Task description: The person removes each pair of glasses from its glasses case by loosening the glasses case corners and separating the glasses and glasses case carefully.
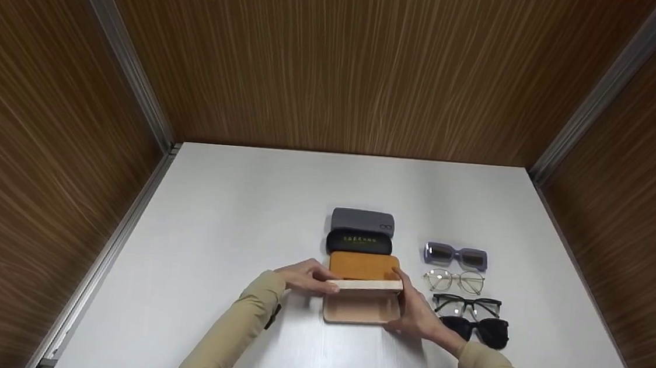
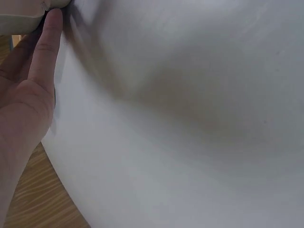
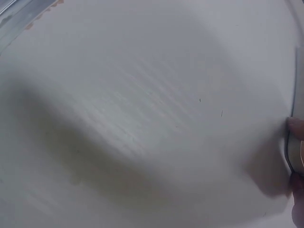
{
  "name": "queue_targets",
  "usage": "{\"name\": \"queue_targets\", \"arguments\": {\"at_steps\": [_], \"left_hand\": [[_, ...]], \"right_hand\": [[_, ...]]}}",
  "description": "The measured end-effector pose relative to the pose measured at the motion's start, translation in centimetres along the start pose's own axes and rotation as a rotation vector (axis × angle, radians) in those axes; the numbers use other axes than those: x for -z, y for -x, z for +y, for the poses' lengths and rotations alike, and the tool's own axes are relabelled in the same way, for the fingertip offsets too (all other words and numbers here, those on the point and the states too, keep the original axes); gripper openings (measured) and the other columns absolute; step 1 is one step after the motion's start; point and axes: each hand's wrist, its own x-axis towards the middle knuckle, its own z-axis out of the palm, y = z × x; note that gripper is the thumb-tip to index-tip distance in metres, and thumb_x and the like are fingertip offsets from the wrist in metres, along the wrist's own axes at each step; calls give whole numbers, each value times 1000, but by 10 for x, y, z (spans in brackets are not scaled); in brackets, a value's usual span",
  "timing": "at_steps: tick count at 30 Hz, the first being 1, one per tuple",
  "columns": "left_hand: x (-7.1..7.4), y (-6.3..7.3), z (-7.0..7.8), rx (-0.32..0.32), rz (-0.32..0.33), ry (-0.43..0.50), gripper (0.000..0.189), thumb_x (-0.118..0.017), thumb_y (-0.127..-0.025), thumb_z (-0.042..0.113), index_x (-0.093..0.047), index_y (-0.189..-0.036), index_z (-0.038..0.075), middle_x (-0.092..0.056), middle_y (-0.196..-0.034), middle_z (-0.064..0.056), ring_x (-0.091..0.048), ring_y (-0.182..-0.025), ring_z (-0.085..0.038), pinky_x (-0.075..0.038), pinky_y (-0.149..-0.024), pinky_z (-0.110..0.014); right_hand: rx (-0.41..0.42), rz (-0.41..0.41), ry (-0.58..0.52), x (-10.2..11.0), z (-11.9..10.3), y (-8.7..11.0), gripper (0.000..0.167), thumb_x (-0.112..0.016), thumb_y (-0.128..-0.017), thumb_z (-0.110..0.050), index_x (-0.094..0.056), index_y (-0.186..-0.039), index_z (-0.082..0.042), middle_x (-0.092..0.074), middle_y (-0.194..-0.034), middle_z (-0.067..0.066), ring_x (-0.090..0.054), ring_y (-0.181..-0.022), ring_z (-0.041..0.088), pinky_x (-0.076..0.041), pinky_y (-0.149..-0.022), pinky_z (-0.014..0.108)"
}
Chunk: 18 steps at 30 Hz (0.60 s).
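Observation:
An eyeglass case [image 1: 362, 309] with a pale pink-beige inside stands with its lid [image 1: 367, 285] raised, in the middle of the head view. At the lid's left end, my left hand [image 1: 306, 277] holds it with thumb and fingers. My right hand [image 1: 417, 311] grips the right end, its fingers up by the lid and its thumb low at the base. In the left wrist view a finger of the left hand [image 2: 33, 90] touches the case's edge [image 2: 19, 23]. Only fingertips [image 3: 297, 127] of the right hand show in the right wrist view, against the case's rim.
Behind the opened case lie an orange case [image 1: 364, 265], a black case [image 1: 358, 242] and a grey case [image 1: 363, 220]. To the right are purple sunglasses [image 1: 456, 256], thin gold-rimmed glasses [image 1: 461, 274], black-framed glasses [image 1: 468, 301] and black sunglasses [image 1: 492, 332]. Wood-grain panels [image 1: 349, 63] border the white table [image 1: 244, 201].

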Motion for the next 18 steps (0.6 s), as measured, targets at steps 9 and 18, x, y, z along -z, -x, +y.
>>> {"name": "queue_targets", "arguments": {"at_steps": [9, 18], "left_hand": [[-2, 3, 3, -38, 5, -43, 46, -70, -94, 25, -64, -135, 4, -67, -135, -14, -59, -110, -9, -50, -105, -31], [-13, 4, 2, -69, 55, -38, 44, -76, -91, 17, -66, -131, 2, -71, -125, -15, -56, -89, -3, -47, -83, -15]], "right_hand": [[-19, 25, 5, -1, 0, 1, 122, -95, -57, -4, -23, -155, 0, -64, -123, 29, -65, -102, 29, -57, -88, 42], [44, 59, 19, 0, 5, 5, 117, -94, -53, -2, -29, -151, 3, -70, -94, 15, -63, -81, 20, -51, -69, 25]]}}
